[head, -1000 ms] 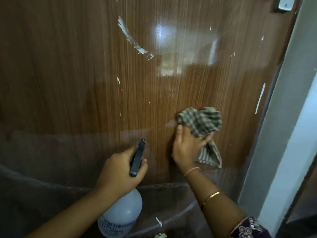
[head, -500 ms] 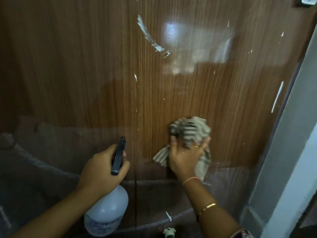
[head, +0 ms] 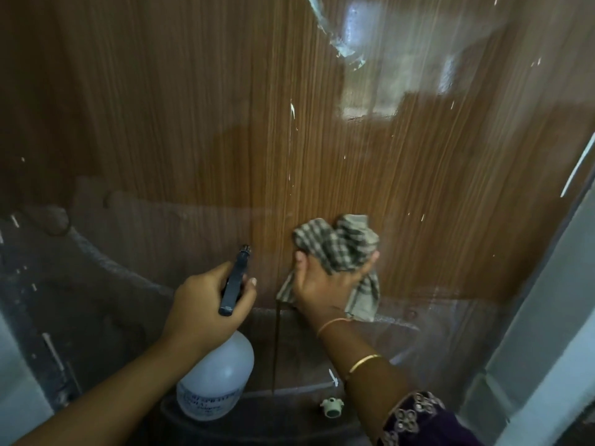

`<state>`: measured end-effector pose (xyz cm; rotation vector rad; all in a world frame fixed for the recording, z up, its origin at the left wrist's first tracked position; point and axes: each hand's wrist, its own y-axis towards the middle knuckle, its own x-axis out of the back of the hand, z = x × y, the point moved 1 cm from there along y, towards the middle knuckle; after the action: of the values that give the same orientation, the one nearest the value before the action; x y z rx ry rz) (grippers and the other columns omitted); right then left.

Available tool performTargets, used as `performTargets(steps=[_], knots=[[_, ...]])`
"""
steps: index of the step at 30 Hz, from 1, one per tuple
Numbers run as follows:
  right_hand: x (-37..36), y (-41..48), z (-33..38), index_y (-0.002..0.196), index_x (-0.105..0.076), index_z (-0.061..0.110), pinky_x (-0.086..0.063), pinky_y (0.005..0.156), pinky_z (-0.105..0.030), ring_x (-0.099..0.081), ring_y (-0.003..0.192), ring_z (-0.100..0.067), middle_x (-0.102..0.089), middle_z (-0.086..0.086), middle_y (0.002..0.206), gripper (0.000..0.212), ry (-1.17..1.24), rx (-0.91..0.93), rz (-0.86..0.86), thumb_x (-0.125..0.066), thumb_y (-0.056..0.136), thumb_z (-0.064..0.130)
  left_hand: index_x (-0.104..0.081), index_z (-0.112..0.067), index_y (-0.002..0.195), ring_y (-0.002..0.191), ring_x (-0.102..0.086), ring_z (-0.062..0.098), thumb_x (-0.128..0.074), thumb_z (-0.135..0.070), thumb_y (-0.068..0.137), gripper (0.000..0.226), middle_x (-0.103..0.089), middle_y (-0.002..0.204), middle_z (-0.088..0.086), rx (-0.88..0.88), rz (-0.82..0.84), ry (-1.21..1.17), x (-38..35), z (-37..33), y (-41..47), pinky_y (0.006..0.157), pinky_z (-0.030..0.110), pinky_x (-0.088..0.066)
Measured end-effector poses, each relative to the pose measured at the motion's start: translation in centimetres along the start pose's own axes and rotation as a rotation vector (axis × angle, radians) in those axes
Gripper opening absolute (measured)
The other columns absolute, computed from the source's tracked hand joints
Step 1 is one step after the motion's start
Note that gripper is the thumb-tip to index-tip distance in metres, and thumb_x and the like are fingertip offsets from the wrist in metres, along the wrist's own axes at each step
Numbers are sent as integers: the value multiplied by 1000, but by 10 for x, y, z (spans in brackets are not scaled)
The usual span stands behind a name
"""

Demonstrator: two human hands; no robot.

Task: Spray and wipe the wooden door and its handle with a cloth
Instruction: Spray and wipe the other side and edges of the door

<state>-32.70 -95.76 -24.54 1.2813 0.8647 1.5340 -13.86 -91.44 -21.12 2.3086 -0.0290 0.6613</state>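
Right hand (head: 322,284) holds a bunched checked cloth (head: 335,249) flat against the lower part of the wooden door (head: 370,162), fingers curled into the fabric, thumb out on the left side. One cloth corner hangs below the hand on the left, another tail on the right. Left hand (head: 206,304) grips the spray bottle (head: 219,378) round its neck, fingers closed on the dark spray head (head: 236,281), nozzle aimed at the door just left of the cloth. Bottle is white, upright, label blurred. Door is glossy, with white paint streaks (head: 331,43) near the top and small flecks further down. Pale door frame (head: 547,317) along the right edge. Thin bangles (head: 363,362) on the right wrist, embroidered dark sleeve (head: 418,420) below. Small pale green thing (head: 331,407) low by the door, can't tell what.
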Motion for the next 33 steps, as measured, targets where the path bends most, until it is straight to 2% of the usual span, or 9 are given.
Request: performTargets(steps=[4, 8, 10, 14, 17, 22, 27, 29, 33], knots=[[-17, -13, 64, 102, -73, 34, 3, 111, -67, -43, 123, -46, -69, -1, 115, 36, 18, 262, 135, -39, 96, 44, -60, -20, 81, 67, -62, 11, -50, -47, 76, 30, -61, 61, -3, 6, -92, -14, 16, 11, -7, 53, 17, -46], [-23, -17, 95, 126, -62, 26, 8, 113, -61, -31, 131, -37, -60, -3, 130, 47, -64, 473, 177, -37, 92, 46, -61, -10, 89, 66, -61, 13, -48, -49, 75, 43, -62, 63, 3, -4, -143, 16, 32, 17, -15, 53, 24, -46], [-18, -12, 83, 123, -65, 23, 6, 115, -58, -34, 133, -34, -61, -2, 130, 46, -54, 506, 177, -43, 87, 42, -60, -15, 85, 65, -60, 12, -48, -48, 76, 37, -60, 58, 1, -3, -162, 58, 40, 18, -16, 51, 20, -43], [3, 7, 36, 106, -73, 20, -2, 113, -62, -52, 119, -43, -70, -7, 111, 41, -48, 305, 104, -46, 79, 35, -60, -19, 81, 67, -60, 11, -54, -31, 78, 13, -62, 62, 1, 21, -166, 87, 52, 20, -14, 51, 19, -43], [21, 20, 6, 116, -58, 10, -11, 106, -66, -37, 127, -45, -65, -20, 115, 40, -27, -9, -37, -49, 85, 34, -59, -20, 81, 68, -61, 12, -55, -28, 78, 10, -63, 63, 0, 31, -168, 82, 57, 19, -12, 53, 25, -46], [11, 25, 9, 105, -63, -1, -8, 99, -80, -28, 137, -45, -53, -23, 133, 53, -15, -296, 130, -31, 97, 41, -57, -22, 80, 64, -61, 14, -56, -28, 78, 6, -62, 65, 1, 28, -123, 32, 58, 25, -10, 55, 25, -47], [-3, 23, 50, 98, -70, 6, -6, 104, -75, -40, 130, -45, -64, -18, 120, 53, -63, -137, 19, -31, 99, 42, -57, -25, 76, 60, -61, 15, -50, -42, 77, 19, -60, 59, -1, 0, -183, 21, 69, 33, -18, 50, 17, -44], [-6, 22, 76, 87, -73, 12, -6, 105, -72, -48, 120, -52, -70, -17, 104, 51, -43, -36, -4, -34, 99, 42, -54, -31, 70, 61, -61, 11, -48, -48, 74, 19, -63, 68, -7, 15, -226, 48, 77, 35, -22, 48, 12, -40], [-14, 17, 135, 85, -77, 25, -5, 107, -68, -54, 110, -54, -72, -13, 94, 35, -31, 184, 50, -46, 92, 41, -49, -30, 62, 61, -60, 11, -56, -38, 79, 20, -62, 69, -11, 62, -292, 114, 94, 44, -28, 45, 13, -37]])
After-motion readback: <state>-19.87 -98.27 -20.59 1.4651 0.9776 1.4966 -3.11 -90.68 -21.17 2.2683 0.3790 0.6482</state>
